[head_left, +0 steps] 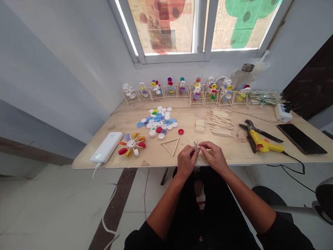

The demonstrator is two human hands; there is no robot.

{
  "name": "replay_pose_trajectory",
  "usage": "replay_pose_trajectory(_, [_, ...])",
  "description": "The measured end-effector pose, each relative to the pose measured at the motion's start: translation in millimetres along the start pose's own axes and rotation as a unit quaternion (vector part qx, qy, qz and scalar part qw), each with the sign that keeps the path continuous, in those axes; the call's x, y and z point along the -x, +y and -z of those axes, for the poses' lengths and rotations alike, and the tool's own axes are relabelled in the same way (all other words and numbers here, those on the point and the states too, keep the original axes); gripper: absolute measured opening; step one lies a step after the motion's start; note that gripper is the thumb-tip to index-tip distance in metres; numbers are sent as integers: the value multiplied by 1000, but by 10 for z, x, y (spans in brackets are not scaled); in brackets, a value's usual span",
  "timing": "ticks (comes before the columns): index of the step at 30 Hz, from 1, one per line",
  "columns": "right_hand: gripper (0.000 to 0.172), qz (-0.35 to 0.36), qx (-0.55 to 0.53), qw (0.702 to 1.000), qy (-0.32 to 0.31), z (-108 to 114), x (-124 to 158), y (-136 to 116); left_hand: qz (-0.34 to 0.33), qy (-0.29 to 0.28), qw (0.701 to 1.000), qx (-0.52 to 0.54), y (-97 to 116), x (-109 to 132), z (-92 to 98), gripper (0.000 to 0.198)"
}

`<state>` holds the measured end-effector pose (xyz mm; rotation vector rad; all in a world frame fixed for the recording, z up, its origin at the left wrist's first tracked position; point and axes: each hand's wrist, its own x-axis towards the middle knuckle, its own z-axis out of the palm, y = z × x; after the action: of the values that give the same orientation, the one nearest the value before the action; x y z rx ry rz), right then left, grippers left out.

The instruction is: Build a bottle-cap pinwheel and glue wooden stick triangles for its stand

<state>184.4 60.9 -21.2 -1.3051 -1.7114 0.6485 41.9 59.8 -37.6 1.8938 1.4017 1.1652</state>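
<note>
Close to the table's front edge, my left hand [186, 160] is closed on a few short wooden sticks [195, 143] whose ends poke up. My right hand [214, 157] pinches at the same sticks from the other side, its fingertips almost meeting the left ones. How many sticks are held, and how they join, is too small to make out. To the left of my hands lies a flat triangle of sticks [171, 146]. Beyond them are a small pile of short sticks [200, 126] and a bigger pile of longer sticks [221, 122].
Bottle caps [158, 121] are heaped mid-table, beside a cap-tipped wheel [132, 144] and a white power bank [107, 147]. At right lie a yellow glue gun [262, 141], dark-handled pliers [249, 133] and a phone [301, 139]. Stick frames with cap wheels [170, 91] line the back.
</note>
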Motion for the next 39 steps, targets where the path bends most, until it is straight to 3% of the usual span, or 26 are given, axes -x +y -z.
replay_pose_trajectory(18, [22,-77,-204,976,-15,-163,-79,159,-5,-31,998,-49,-7,-44,1,22])
replay_pose_trajectory(24, [23,-88,-199,976,-13,-161,-97,170,21,-101,994,-36,-7,-123,62,21])
replay_pose_trajectory(32, [25,-107,-206,973,-10,-149,-111,148,45,-194,979,37,-16,-239,180,35])
replay_pose_trajectory(39, [26,-113,-222,968,-4,-160,-116,161,58,-207,972,98,-25,-277,195,40])
